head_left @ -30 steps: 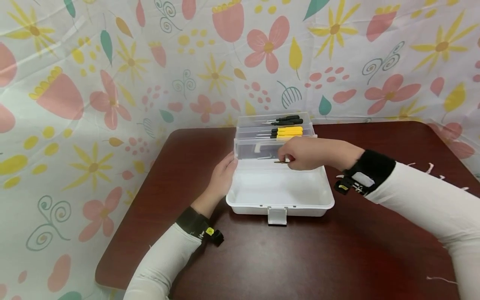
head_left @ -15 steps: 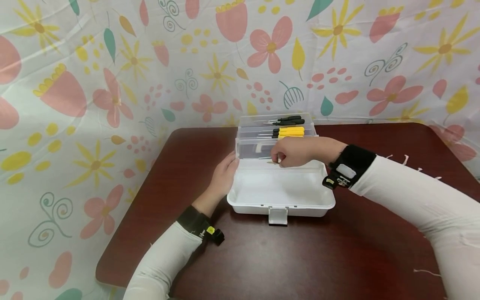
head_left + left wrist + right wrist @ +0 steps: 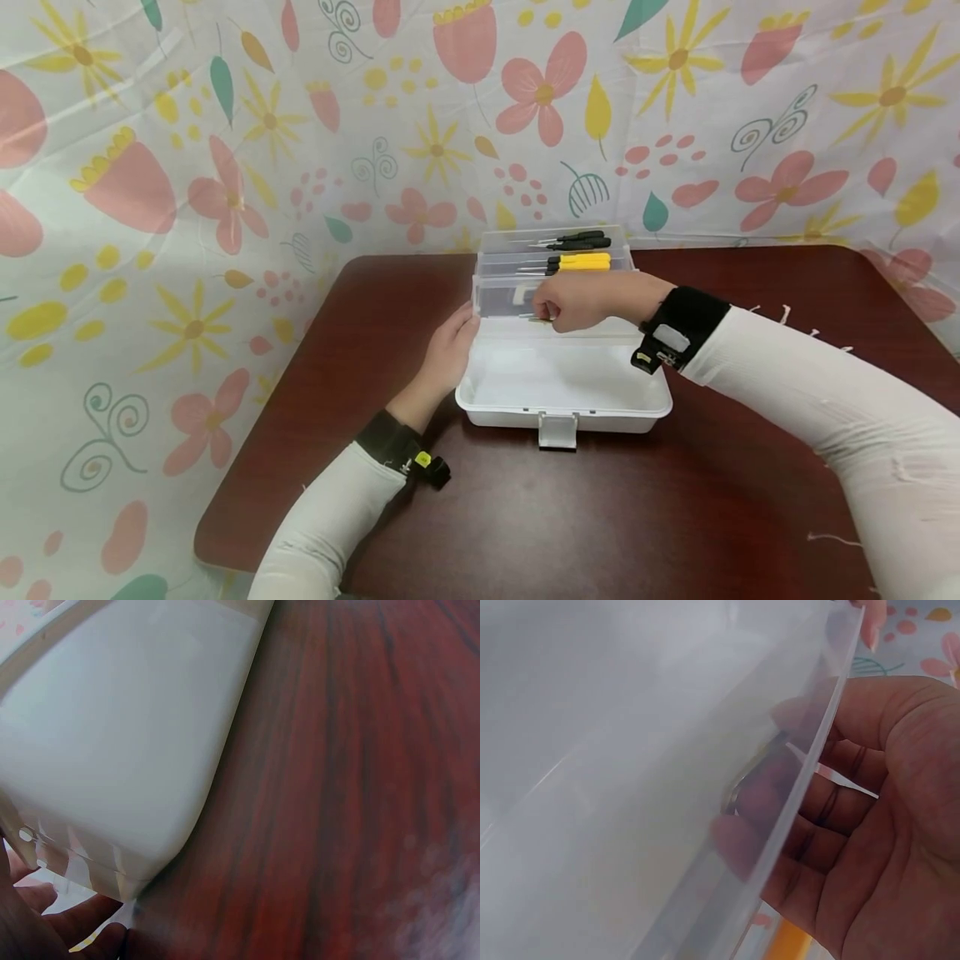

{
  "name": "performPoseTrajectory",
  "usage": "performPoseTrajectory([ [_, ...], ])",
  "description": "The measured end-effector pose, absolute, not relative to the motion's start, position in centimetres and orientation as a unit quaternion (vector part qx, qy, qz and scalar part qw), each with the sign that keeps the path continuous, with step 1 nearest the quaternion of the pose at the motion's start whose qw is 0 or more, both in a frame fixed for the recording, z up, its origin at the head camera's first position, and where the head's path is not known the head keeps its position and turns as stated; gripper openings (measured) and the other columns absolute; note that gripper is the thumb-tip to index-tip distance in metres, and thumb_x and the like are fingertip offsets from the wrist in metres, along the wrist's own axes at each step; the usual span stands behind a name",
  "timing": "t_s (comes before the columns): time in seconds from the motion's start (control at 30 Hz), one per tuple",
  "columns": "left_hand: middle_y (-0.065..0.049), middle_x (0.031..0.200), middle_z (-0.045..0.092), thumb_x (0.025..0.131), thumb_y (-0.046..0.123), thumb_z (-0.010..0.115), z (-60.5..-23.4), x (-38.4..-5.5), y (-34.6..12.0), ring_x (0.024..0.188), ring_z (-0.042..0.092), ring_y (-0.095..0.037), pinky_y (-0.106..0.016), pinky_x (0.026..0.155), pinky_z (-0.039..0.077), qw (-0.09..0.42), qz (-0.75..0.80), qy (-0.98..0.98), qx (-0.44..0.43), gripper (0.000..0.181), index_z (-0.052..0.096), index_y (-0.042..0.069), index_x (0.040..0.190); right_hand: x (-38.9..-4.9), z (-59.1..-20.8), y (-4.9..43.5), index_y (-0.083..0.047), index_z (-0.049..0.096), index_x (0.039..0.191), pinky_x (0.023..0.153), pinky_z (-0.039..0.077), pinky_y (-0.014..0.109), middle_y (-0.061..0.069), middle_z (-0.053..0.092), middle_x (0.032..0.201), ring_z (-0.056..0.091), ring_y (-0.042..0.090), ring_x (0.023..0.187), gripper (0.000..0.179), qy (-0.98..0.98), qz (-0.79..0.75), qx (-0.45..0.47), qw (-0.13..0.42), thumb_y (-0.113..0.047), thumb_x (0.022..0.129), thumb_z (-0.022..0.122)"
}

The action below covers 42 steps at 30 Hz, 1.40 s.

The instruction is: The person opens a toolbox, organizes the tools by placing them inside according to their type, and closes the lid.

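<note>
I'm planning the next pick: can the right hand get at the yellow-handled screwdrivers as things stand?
Probably, though it isn't free: the yellow-handled screwdrivers show just beyond the right hand, but it holds a small metal piece, which would likely need setting down first.

Box [image 3: 558,383] on table [image 3: 555,517], tools [image 3: 581,263] in trays [image 3: 497,267]

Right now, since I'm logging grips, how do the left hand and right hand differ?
The left hand rests against the side of the white box; the right hand is at the clear tray. The right hand is curled, pinching a thin piece; the left hand lies straighter. Both are bare.
</note>
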<state>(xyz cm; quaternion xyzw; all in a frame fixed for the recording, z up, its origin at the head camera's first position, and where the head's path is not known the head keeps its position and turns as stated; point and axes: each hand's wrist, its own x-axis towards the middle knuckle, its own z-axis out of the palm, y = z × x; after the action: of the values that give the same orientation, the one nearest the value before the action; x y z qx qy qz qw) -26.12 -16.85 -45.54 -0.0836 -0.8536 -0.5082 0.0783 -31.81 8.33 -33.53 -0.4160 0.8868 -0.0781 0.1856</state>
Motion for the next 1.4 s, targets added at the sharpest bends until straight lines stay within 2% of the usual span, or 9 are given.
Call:
performPoseTrajectory([
  [0.2, -0.002, 0.165, 0.042, 0.108, 0.045, 0.040, -45.5, -26.1, -16.8, 0.155, 0.036, -0.023, -0.046, 0.128, 0.028, 0.074, -0.508, -0.854, -0.080, 0.055, 0.056, 0.009, 0.147, -31.7, -33.6, 8.0, -0.010, 0.068, 0.104, 0.072, 0.043, 0.032, 0.003, 0.054, 0.084, 0.048, 0.020, 0.079, 0.023, 0.890, -0.070, -0.412, 0.183, 0.002, 0.085, 0.062],
  [0.43, -0.001, 0.165, 0.042, 0.108, 0.046, 0.040, -45.5, -26.1, -16.8, 0.154, 0.036, -0.023, -0.046, 0.128, 0.029, 0.074, -0.505, -0.857, -0.078, 0.057, 0.056, 0.009, 0.147, -31.6, -33.6, 7.9, -0.011, 0.068, 0.104, 0.074, 0.046, 0.032, 0.003, 0.059, 0.088, 0.051, 0.020, 0.081, 0.024, 0.891, -0.067, -0.413, 0.176, 0.003, 0.085, 0.063],
  [0.67, -0.008, 0.165, 0.042, 0.107, 0.046, 0.039, -45.4, -26.1, -16.8, 0.154, 0.036, -0.025, -0.047, 0.128, 0.029, 0.076, -0.501, -0.858, -0.080, 0.057, 0.057, 0.009, 0.147, -31.3, -33.6, 7.8, -0.012, 0.069, 0.106, 0.076, 0.048, 0.033, 0.002, 0.062, 0.092, 0.053, 0.020, 0.085, 0.025, 0.896, -0.072, -0.401, 0.176, 0.002, 0.085, 0.065],
  [1.03, -0.007, 0.165, 0.042, 0.108, 0.045, 0.039, -45.4, -26.0, -16.8, 0.154, 0.036, -0.025, -0.048, 0.128, 0.028, 0.076, -0.501, -0.858, -0.081, 0.057, 0.056, 0.008, 0.146, -31.2, -33.7, 8.2, -0.012, 0.069, 0.107, 0.077, 0.049, 0.033, 0.002, 0.063, 0.094, 0.053, 0.020, 0.085, 0.025, 0.895, -0.082, -0.404, 0.170, 0.001, 0.087, 0.064],
  [1.27, -0.003, 0.165, 0.042, 0.108, 0.046, 0.040, -45.6, -26.1, -16.8, 0.154, 0.036, -0.024, -0.047, 0.128, 0.029, 0.077, -0.501, -0.858, -0.080, 0.055, 0.057, 0.011, 0.147, -30.9, -33.4, 9.9, -0.013, 0.069, 0.115, 0.077, 0.050, 0.033, 0.002, 0.065, 0.094, 0.055, 0.020, 0.084, 0.026, 0.894, -0.117, -0.398, 0.169, -0.006, 0.092, 0.060],
  [1.4, -0.003, 0.165, 0.042, 0.108, 0.046, 0.039, -45.6, -26.0, -16.8, 0.154, 0.036, -0.024, -0.048, 0.128, 0.028, 0.079, -0.500, -0.859, -0.081, 0.055, 0.057, 0.011, 0.147, -30.5, -33.3, 11.5, -0.013, 0.069, 0.116, 0.078, 0.052, 0.033, 0.000, 0.065, 0.091, 0.056, 0.018, 0.083, 0.023, 0.893, -0.157, -0.393, 0.150, -0.010, 0.094, 0.062],
])
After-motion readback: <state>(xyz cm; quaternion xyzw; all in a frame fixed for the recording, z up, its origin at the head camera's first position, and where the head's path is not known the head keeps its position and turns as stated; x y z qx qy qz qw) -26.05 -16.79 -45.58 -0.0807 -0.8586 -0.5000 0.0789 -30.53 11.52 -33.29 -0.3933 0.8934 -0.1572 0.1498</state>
